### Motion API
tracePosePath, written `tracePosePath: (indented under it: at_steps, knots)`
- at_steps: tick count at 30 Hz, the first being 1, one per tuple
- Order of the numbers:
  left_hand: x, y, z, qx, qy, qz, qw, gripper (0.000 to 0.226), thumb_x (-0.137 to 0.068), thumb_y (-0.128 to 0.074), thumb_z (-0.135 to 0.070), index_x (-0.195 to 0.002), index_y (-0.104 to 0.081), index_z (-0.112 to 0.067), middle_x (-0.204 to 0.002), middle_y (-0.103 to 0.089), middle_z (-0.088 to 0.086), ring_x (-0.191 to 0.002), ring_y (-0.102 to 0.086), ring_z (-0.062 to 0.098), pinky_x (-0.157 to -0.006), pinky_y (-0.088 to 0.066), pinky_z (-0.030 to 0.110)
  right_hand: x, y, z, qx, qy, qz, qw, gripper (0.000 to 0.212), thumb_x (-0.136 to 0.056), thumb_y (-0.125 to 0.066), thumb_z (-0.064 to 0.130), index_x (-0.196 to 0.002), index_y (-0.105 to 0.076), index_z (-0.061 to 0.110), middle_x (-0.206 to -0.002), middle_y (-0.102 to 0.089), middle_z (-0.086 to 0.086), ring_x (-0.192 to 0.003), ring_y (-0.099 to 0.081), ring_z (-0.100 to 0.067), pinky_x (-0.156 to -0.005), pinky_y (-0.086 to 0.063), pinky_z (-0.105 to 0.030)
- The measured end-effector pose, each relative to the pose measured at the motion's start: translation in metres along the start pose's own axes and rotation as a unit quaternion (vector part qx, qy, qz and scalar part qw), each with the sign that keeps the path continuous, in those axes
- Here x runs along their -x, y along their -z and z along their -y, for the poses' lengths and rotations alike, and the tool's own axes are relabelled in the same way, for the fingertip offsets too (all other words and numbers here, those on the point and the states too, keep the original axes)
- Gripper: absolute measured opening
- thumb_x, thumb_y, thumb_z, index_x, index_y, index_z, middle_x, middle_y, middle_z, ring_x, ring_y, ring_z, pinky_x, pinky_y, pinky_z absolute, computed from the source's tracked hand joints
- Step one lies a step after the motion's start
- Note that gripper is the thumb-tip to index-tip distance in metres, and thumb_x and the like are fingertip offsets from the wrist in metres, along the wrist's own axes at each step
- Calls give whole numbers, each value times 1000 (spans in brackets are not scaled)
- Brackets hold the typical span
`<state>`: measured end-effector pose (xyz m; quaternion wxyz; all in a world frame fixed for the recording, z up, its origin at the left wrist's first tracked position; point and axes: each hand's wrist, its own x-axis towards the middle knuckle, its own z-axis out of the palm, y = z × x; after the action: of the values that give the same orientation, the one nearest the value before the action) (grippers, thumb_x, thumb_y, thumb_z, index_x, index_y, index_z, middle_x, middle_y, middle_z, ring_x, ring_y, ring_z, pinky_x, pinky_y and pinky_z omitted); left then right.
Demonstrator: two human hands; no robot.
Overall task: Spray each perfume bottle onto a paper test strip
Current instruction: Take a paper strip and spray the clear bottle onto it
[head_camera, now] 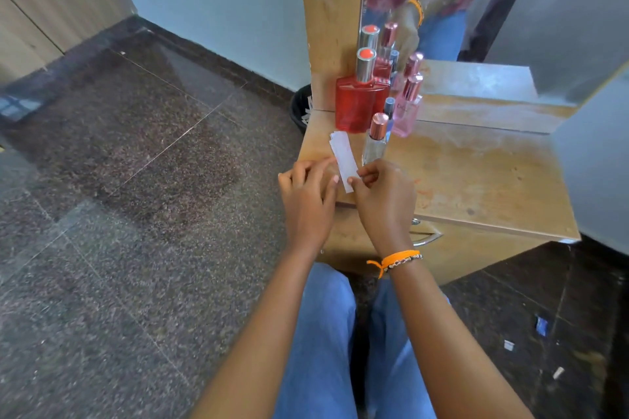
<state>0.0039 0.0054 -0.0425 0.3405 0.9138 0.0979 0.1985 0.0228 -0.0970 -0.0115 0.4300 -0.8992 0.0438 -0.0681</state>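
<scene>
— What are the hands doing over there?

— Both are on the paper strips [343,160], a small white stack held over the near left corner of the wooden dresser top [476,180]. The left hand [308,194] has its fingertips curled against the stack's left edge. The right hand [383,192] pinches the lower end between thumb and fingers; an orange thread bracelet [396,260] sits on that wrist.

— And the perfumes?

— All standing just behind the strips, close to the mirror [493,10]. A big red bottle [357,105] with a silver cap is at the left. A pink bottle [406,114] stands to its right. Between them there's a small one with a blue cap [389,109], mostly hidden. Nearest the hands is a slim clear bottle [374,143] with a rose-gold cap, just beside the right hand's knuckles. Every cap I can see is on.

— Anything else?

— A black bin [299,109] on the floor beside the dresser.
</scene>
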Motion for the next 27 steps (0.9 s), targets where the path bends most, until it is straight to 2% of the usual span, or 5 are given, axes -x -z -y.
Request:
tracePosePath:
  at_steps: [4, 8, 17, 22, 27]
  knots:
    - [1, -1, 1, -14, -7, -7, 1000, 29, -92, -54, -25, -120, -60, -24, -111, -54, 2, -100, -38, 23, -86, -23, 19, -3, 3, 3, -48, -35, 0, 998, 13, -73, -76, 16, -81, -66, 15, -65, -61, 6, -71, -65, -18, -60, -42, -27]
    - [0, -2, 4, -14, -11, -2, 1000, 32, -92, -51, -25, -123, -57, -23, -113, -53, 2, -100, -37, 24, -88, -28, 24, -3, 1, 3, -51, -34, -3, 998, 11, -76, -74, 19, -80, -65, 15, -72, -72, -2, -70, -67, -18, -58, -42, -25]
    - [1, -2, 5, -49, -27, -2, 998, 30, -94, -48, -27, -122, -59, -28, -112, -52, 3, -99, -39, 25, -85, -28, 24, -1, 3, -1, -27, -12, -18, 999, 10, -80, -70, 23, -77, -69, 13, -86, -66, -5, -72, -53, -14, -59, -31, -24]
    - [3, 0, -1, -46, -8, 5, 999, 29, -94, -49, -25, -120, -61, -27, -116, -50, 5, -101, -37, 27, -89, -39, 38, 4, 13, -4, -63, 18, -11, 998, 12, -81, -70, 25, -75, -68, 15, -81, -61, 0, -67, -49, -10, -54, -33, -8]
    - [4, 7, -18, -4, 17, -14, 1000, 32, -96, -43, -25, -124, -57, -28, -116, -55, -2, -110, -39, 20, -113, -15, 51, 19, 28, -10, -173, 41, -2, 984, 14, -83, -70, 24, -72, -66, 17, -76, -61, -3, -62, -48, -10, -58, -38, -23]
